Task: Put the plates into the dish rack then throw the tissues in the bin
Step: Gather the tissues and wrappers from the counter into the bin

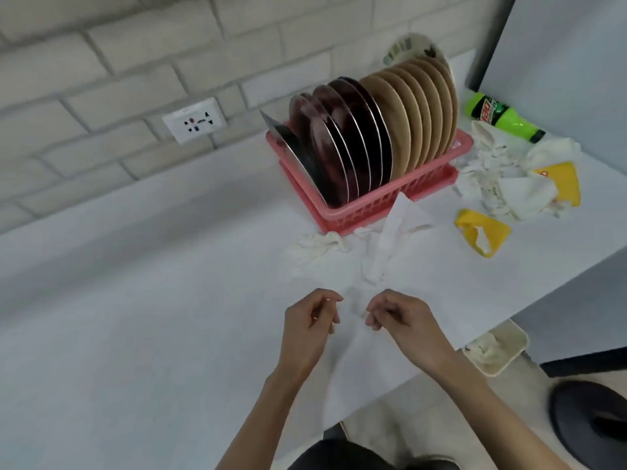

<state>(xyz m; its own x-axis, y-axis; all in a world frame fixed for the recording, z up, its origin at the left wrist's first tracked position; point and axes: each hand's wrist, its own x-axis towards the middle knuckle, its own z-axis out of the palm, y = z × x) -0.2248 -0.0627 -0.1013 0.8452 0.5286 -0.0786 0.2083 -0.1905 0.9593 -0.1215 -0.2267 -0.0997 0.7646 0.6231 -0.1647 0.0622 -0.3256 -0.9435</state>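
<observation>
Fingers [373, 321] of both hands curled narrow, tips facing each other over the near part of the white table [142, 300]. Left hand [310, 322] and right hand [398, 315] each pinch the top of a white tissue [369, 361] that lies flat between them and runs down over the table's near edge; white on white, so the contact is faint. More tissues [492, 171] heaped at the right of the table, one crumpled tissue [322, 242] and one long tissue [393, 232] touching the front of the pink dish rack [373, 206]. Plates upright in the rack: steel plate [293, 147] tilted at the left end, dark maroon plates [346, 144], then tan plates [419, 113]. Green bottle [502, 118] on its side behind the heap, yellow wrappers [481, 234] near it. Beige bin [509, 362] on the floor beyond the table's right edge, white tissues inside. Wall socket [194, 120] on the brick wall.
</observation>
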